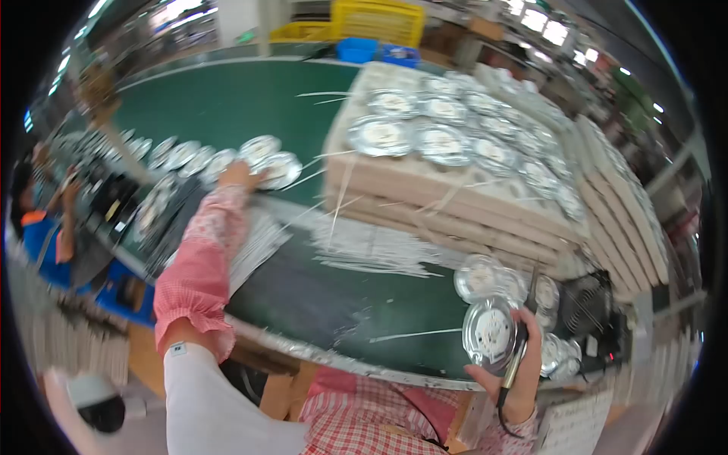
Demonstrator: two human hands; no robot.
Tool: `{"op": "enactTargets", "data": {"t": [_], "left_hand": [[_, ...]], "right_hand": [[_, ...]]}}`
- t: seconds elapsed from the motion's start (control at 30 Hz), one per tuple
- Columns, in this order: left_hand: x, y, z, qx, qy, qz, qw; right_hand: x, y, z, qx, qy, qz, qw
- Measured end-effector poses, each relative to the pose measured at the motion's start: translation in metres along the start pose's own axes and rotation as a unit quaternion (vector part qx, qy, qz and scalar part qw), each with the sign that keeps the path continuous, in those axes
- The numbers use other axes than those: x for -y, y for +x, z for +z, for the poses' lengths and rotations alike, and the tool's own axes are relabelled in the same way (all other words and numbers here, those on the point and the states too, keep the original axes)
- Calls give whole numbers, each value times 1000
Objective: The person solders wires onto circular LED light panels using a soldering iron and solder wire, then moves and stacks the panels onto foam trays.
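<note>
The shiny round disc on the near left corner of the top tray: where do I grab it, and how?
I'd pinch the disc by its rim, coming from the left with the left hand. It's round and lies flat, and other discs sit behind and to its right, but its left side faces the edge of the tray.

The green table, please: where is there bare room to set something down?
The widest bare patch lies beyond the left hand, left of the tray stack; a smaller one, between white strips and near edge, bears one strip. Discs crowd both sides.
</note>
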State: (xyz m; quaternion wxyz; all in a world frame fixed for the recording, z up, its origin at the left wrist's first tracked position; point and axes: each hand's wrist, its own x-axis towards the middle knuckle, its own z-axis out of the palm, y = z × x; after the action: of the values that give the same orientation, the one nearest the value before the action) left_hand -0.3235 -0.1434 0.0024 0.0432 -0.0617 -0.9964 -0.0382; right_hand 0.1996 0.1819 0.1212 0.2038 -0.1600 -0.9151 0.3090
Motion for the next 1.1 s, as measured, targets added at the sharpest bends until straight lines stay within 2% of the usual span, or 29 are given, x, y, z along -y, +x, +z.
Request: {"op": "enactTargets", "data": {"t": [0.03,0.07,0.1,0.13,0.17,0.23,0.27,0.3,0.37,0.47,0.57,0.6,0.63,0.67,0.73,0.77,0.8,0.83,0.9,1.0,1.07,1.1], "left_hand": [[3,28,9,59,-56,-54,995],[28,64,49,48,-156,45,986],[16,57,41,21,-78,-21,997],[13,78,47,82,-109,-9,991],[26,108,79,61,-117,13,991],[14,111,61,111,-122,32,986],[2,106,32,188,-82,28,978],[-4,96,24,124,-62,18,990],[-15,77,4,19,-90,60,994],[-27,76,-9,87,-126,87,984],[-33,86,-1,75,-38,126,988],[-42,76,-6,-51,-40,163,984],[-52,80,-18,-134,-162,182,961],[-66,85,-33,-213,-279,200,915],[-127,26,-115,-120,-502,252,819],[-157,-1,-125,-81,-575,328,745],[-185,-35,-152,-19,-516,368,773],[-204,-59,-173,89,-514,395,757],[-240,-75,-173,252,-581,396,665],[-258,-47,-171,190,-632,394,639],[-258,10,-187,161,-570,330,735],[-263,26,-187,137,-674,311,656]], "right_hand": [[5,9,-15,-9,-50,-18,999],[11,17,-28,-25,-67,-23,997],[15,26,-39,-43,-82,-21,995],[17,36,-46,-89,-97,-25,991],[17,49,-52,-132,-109,-34,985],[12,74,-68,-162,-123,-51,978],[9,86,-75,-173,-127,-59,975],[6,100,-82,-178,-136,-74,972],[2,130,-88,-198,-134,-93,966],[-6,175,-91,-213,-96,-100,967],[-5,217,-77,-213,-73,-124,967],[-9,229,-68,-207,-52,-133,968],[-7,237,-58,-193,-30,-155,968],[-4,241,-44,-180,-9,-174,968],[13,244,-16,-151,43,-174,972],[18,245,0,-138,74,-187,970],[25,247,14,-125,76,-202,969],[32,248,26,-112,78,-217,966],[44,252,46,-106,59,-250,961],[51,261,48,-137,-26,-269,953],[43,256,32,-163,-50,-265,949],[33,248,20,-179,-74,-264,945]]}}
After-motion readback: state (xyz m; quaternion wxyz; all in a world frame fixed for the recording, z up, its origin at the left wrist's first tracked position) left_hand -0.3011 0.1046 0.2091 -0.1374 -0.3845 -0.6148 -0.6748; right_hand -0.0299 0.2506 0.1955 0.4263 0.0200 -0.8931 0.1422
